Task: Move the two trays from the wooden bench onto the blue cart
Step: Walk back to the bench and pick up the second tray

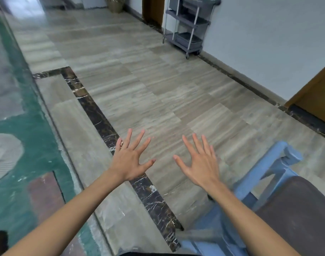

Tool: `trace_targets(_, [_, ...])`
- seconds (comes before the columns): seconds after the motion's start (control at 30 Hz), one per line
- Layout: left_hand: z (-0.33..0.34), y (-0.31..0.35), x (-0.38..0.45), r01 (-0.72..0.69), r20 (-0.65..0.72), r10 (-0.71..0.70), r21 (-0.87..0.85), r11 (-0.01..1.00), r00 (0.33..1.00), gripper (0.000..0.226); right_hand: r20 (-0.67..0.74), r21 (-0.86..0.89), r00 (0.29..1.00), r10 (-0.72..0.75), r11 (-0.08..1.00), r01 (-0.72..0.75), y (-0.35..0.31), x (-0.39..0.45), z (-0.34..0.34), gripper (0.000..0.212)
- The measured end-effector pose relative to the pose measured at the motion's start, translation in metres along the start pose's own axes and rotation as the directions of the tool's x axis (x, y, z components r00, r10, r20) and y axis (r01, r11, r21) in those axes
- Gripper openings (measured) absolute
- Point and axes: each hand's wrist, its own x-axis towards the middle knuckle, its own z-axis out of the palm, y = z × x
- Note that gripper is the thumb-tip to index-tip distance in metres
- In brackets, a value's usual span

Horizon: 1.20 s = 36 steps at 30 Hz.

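My left hand point(129, 159) and my right hand point(199, 163) are stretched out in front of me over the floor, palms down, fingers spread, holding nothing. The blue cart point(265, 172) stands at the lower right, just right of my right forearm, its handle frame rising toward the floor's middle. A dark brown tray point(303, 215) lies on the cart's top. The wooden bench is not in view, and no second tray shows.
A grey three-shelf trolley point(187, 28) stands against the white wall at the far right. Brown door frames point(318, 89) line that wall. A dark marble strip point(102, 122) crosses the tiled floor. A green glass barrier point(28, 126) runs along the left.
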Motion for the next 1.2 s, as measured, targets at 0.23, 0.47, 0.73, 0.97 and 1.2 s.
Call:
trace_targets(0.23, [-0.003, -0.093, -0.019, 0.24, 0.0, -0.24, 0.04, 0.97, 0.971, 0.08, 0.151, -0.02, 0.962, -0.228, 0.972, 0.233, -0.096, 0.082, 0.059, 0.083])
trace_targets(0.47, [0.008, -0.192, -0.004, 0.488, 0.008, -0.489, 0.05, 0.872, 0.872, 0.079, 0.258, 0.03, 0.858, -0.444, 0.891, 0.452, -0.187, 0.185, 0.126, 0.084])
trace_targets(0.73, [0.003, -0.272, 0.013, 0.765, 0.05, -0.764, 0.001, 0.644, 0.643, 0.082, 0.388, 0.094, 0.66, -0.644, 0.74, 0.666, -0.281, 0.282, 0.182, 0.086])
trace_targets(0.97, [0.011, -0.329, -0.017, 0.919, 0.065, -0.917, -0.057, 0.39, 0.393, 0.083, 0.485, 0.14, 0.477, -0.733, 0.604, 0.785, -0.365, 0.33, 0.221, 0.086])
trace_targets(1.2, [0.02, -0.409, -0.054, 0.981, 0.072, -0.986, -0.133, 0.139, 0.15, 0.079, 0.532, 0.181, 0.295, -0.794, 0.447, 0.876, -0.497, 0.366, 0.272, 0.084])
